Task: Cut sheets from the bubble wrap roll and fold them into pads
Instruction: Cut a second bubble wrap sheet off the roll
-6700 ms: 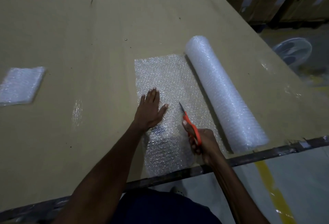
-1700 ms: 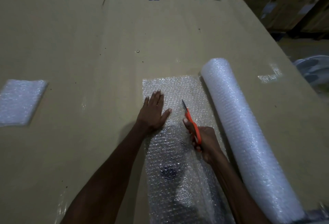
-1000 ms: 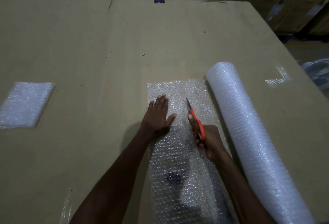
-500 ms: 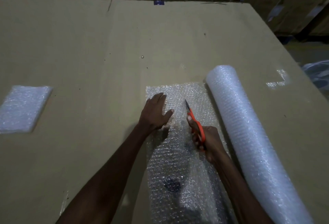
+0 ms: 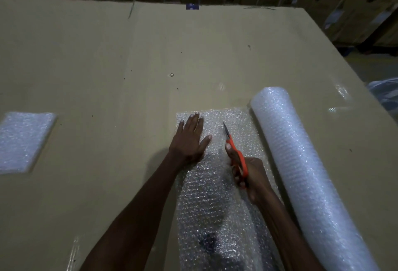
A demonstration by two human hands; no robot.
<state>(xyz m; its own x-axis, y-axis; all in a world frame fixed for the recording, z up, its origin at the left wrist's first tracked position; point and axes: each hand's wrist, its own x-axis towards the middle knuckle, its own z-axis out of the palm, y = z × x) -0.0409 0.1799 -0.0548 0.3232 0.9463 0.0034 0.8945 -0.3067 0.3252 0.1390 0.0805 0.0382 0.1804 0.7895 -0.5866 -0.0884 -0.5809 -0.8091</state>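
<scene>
One folded bubble-wrap pad point(image 5: 22, 141) lies at the bench's left edge. Left hand point(image 5: 190, 141) flat on the unrolled clear sheet point(image 5: 217, 201); right hand point(image 5: 251, 176) grips orange-handled scissors point(image 5: 235, 152) mid-cut; folding remains.

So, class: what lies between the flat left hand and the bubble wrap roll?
In the head view: unrolled sheet, with the right hand holding orange scissors over it.
</scene>
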